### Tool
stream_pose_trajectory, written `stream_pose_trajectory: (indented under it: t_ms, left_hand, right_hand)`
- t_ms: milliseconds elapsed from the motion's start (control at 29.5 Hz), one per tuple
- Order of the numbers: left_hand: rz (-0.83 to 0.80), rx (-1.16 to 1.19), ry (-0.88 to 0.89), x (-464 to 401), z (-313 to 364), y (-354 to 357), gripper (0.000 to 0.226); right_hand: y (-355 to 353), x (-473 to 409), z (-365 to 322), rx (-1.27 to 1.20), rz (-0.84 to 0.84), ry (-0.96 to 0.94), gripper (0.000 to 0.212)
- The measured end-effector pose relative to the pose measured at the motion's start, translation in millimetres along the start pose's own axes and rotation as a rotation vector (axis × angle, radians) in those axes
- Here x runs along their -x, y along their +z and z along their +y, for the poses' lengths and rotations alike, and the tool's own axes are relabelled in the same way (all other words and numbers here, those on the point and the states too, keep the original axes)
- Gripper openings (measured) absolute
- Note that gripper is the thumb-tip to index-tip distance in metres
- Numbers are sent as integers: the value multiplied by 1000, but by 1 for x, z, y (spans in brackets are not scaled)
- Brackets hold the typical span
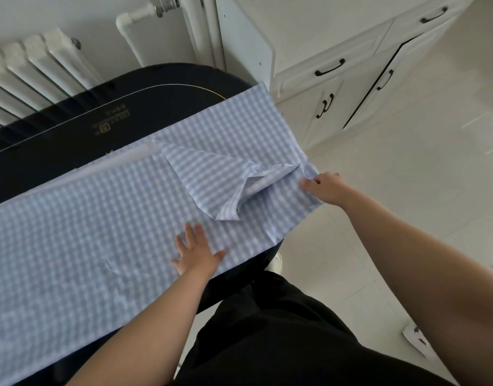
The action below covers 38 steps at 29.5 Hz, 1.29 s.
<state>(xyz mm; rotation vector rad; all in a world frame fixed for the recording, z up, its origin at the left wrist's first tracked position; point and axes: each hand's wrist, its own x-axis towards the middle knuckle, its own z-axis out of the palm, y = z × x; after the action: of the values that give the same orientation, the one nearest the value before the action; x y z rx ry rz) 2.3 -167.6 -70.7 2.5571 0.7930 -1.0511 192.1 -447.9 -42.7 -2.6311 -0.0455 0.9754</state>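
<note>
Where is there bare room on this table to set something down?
The bare dark tabletop is a far strip between the checked cloth and the radiator. The flat cloth left of the left hand is also free. The right end is crowded: the folded flap lies there and the right hand grips the cloth's edge.

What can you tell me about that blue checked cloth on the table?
The cloth is thin fabric in a light blue and white check, spread flat across a dark table, its right end reaching past the edge. One corner is folded back on top, crumpled. The left hand presses flat on it; the right hand grips its right edge.
</note>
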Motion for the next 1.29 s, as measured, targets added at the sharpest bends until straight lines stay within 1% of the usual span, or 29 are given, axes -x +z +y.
stream_pose_trajectory:
  t_ms: [34, 102, 136, 170, 237, 305, 339, 373, 441, 475, 509, 542, 576, 610, 678, 712, 814, 915, 949, 1017, 1051, 1085, 1153, 1187, 1221, 1288]
  left_hand:
    - [-16, 14, 8, -1, -1, -1, 106]
    - [-45, 28, 18, -2, -1, -4, 111]
    - [-57, 17, 18, -2, -1, -5, 113]
    - [-68, -5, 18, -2, -1, -6, 115]
    - [-87, -60, 20, -1, 0, -9, 117]
    - [-99, -118, 27, 0, 2, -11, 117]
    - [-104, -152, 32, 0, 3, -12, 116]
    - [-111, -177, 35, 1, 5, -13, 116]
    - [-120, -187, 26, 2, 7, -16, 115]
    - [-124, -184, 22, 3, 9, -17, 114]
    - [-127, -181, 18, 4, 10, -17, 114]
    - [-128, -176, 14, 4, 12, -17, 113]
    - [-126, -175, 11, 5, 13, -17, 113]
    - [-118, -179, 9, 6, 14, -17, 112]
    - [-104, -204, 2, 7, 14, -17, 110]
    - [-101, -216, -3, 8, 15, -16, 109]
    - [-88, -245, -16, 7, 16, -15, 107]
    - [-82, -262, -20, 5, 16, -13, 107]
    - [-79, -273, -22, 4, 16, -13, 107]
    - [-84, -294, -25, 3, 15, -12, 108]
    - [-91, -295, -27, 2, 15, -12, 108]
    - [-98, -293, -29, 2, 15, -12, 108]
    - [-108, -282, -31, 2, 15, -13, 107]
    - [-112, -278, -31, 2, 16, -14, 107]
    - [-115, -275, -32, 2, 18, -15, 107]
    - [-116, -276, -37, 4, 19, -16, 107]
  right_hand:
    - [-6, 4, -5, -3, 13, -77, 48]
    - [-15, 17, -15, -71, 51, -221, 48]
    - [-19, 25, -20, -35, 89, -305, 48]
    - [-21, 32, -25, 62, 118, -382, 46]
    - [-22, 43, -38, 294, 117, -447, 39]
    - [-18, 51, -50, 485, 53, -450, 36]
    - [-14, 52, -56, 509, 9, -458, 39]
    - [-15, 54, -62, 472, -36, -466, 41]
    - [-24, 47, -71, 292, -107, -407, 35]
    - [-33, 37, -70, 117, -120, -333, 38]
    - [-42, 28, -66, -84, -137, -220, 41]
    - [-50, 22, -61, -194, -163, -94, 41]
    - [-55, 17, -55, -185, -211, -29, 37]
    - [-57, 13, -50, -91, -283, -4, 34]
    - [-57, 9, -48, 88, -421, -15, 30]
    - [-56, 9, -49, 125, -465, -34, 29]
    - [-57, 7, -50, 82, -499, -78, 24]
    - [-59, 4, -44, 137, -518, -142, 18]
    - [-58, 6, -43, 147, -561, -139, 25]
    - [-56, 8, -42, 179, -630, -95, 55]
    - [-52, 8, -41, 234, -614, -93, 64]
    - [-45, 8, -41, 307, -548, -112, 64]
    - [-30, 9, -41, 463, -318, -173, 49]
    - [-23, 10, -40, 546, -236, -195, 44]
    - [-17, 9, -39, 618, -204, -208, 44]
    - [-6, 7, -34, 680, -187, -203, 50]
